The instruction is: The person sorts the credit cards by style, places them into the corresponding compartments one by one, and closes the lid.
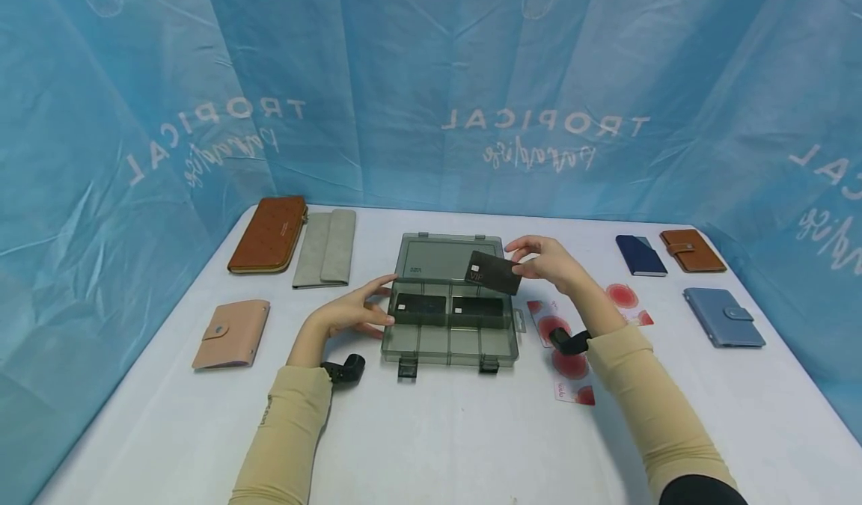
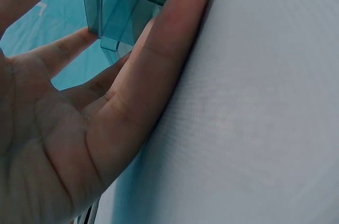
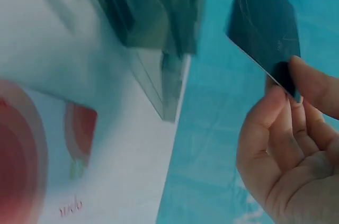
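Observation:
A clear grey plastic compartment box (image 1: 450,352) lies open at the table's middle, with its lid (image 1: 438,256) laid back. Two black cards (image 1: 420,307) (image 1: 478,309) lie side by side in its compartments. My right hand (image 1: 520,262) pinches a third black card (image 1: 494,271) marked VIP by its right end and holds it tilted over the box. The right wrist view shows that card (image 3: 265,28) between thumb and fingers (image 3: 312,83). My left hand (image 1: 387,299) rests on the table with straight fingers (image 2: 159,49) against the box's left wall (image 2: 122,12).
A brown long wallet (image 1: 269,234), a grey wallet (image 1: 326,248) and a pink card holder (image 1: 232,333) lie to the left. To the right lie a navy holder (image 1: 640,255), a brown wallet (image 1: 692,251) and a blue wallet (image 1: 723,316). Red-spotted white cards (image 1: 572,374) sit under my right forearm.

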A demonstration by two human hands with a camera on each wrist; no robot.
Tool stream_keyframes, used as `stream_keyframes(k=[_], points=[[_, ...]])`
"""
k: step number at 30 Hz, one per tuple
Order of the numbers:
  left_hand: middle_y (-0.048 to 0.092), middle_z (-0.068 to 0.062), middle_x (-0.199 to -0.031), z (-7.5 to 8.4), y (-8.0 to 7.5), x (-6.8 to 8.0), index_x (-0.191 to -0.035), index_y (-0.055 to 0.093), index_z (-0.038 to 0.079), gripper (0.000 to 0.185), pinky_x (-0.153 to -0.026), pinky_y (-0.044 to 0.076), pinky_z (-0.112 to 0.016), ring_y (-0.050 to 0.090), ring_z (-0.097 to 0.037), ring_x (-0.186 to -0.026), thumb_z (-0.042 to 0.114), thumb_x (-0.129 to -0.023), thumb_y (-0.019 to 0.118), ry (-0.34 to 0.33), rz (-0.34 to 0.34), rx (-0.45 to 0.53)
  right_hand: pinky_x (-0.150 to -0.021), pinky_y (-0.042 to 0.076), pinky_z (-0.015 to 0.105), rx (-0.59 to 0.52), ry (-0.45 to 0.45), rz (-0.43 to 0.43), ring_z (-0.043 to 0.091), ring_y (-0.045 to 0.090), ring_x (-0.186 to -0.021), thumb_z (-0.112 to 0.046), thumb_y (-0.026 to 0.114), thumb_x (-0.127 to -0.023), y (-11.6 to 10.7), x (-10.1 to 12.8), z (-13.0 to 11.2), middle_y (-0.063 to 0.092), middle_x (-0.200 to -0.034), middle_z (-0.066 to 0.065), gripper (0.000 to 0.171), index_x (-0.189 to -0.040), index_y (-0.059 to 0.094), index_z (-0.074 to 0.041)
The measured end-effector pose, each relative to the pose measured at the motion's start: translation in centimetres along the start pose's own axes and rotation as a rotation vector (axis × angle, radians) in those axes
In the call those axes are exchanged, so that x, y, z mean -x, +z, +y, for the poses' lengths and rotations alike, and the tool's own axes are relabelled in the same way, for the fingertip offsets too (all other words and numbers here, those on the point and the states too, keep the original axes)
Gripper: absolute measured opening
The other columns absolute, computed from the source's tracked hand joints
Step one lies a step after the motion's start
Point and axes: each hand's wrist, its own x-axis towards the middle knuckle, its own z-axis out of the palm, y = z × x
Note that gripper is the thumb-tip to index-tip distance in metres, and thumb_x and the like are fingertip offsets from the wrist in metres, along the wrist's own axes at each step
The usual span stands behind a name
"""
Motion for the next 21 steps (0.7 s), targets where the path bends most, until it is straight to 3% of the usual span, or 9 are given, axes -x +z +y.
stream_keyframes(k=[7,13,17,21], points=[[0.013,-0.020,-0.147,0.0,0.0,0.0,-0.150,0.012,0.021,0.089,-0.080,0.054,-0.043,0.058,-0.019,-0.089,0.008,-0.082,0.069,-0.001,0.001,0.016,-0.069,0.049,0.030,0.356,-0.115,-0.139,0.026,0.053,-0.086,0.004,0.062,-0.083,2.6,0.4,-0.1,0.058,-0.091,0.011,0.022,-0.104,0.066,0.000],[0.012,-0.020,-0.147,0.1,0.0,0.0,-0.149,0.012,0.021,0.088,-0.080,0.054,-0.044,0.059,-0.019,-0.088,0.005,-0.083,0.067,0.003,-0.001,0.015,-0.071,0.052,0.035,0.713,-0.252,-0.106,0.020,0.061,-0.081,-0.002,0.064,-0.084,4.4,0.8,-0.3,0.066,-0.086,0.005,0.014,-0.096,0.069,-0.008],[0.012,-0.020,-0.147,0.0,0.0,0.0,-0.150,0.011,0.022,0.088,-0.080,0.054,-0.044,0.058,-0.020,-0.088,0.006,-0.083,0.067,0.003,-0.005,0.018,-0.070,0.052,0.035,0.846,-0.336,-0.075,0.020,0.062,-0.079,-0.002,0.065,-0.083,4.7,0.8,-0.1,0.067,-0.084,0.003,0.014,-0.094,0.069,-0.010],[0.012,-0.020,-0.147,0.0,0.0,0.0,-0.150,0.011,0.022,0.088,-0.080,0.054,-0.044,0.058,-0.020,-0.089,0.007,-0.083,0.067,0.000,-0.002,0.014,-0.074,0.052,0.038,0.921,-0.352,-0.091,0.023,0.062,-0.086,-0.007,0.066,-0.084,4.7,0.9,-0.2,0.067,-0.092,0.006,0.015,-0.097,0.071,-0.011]])
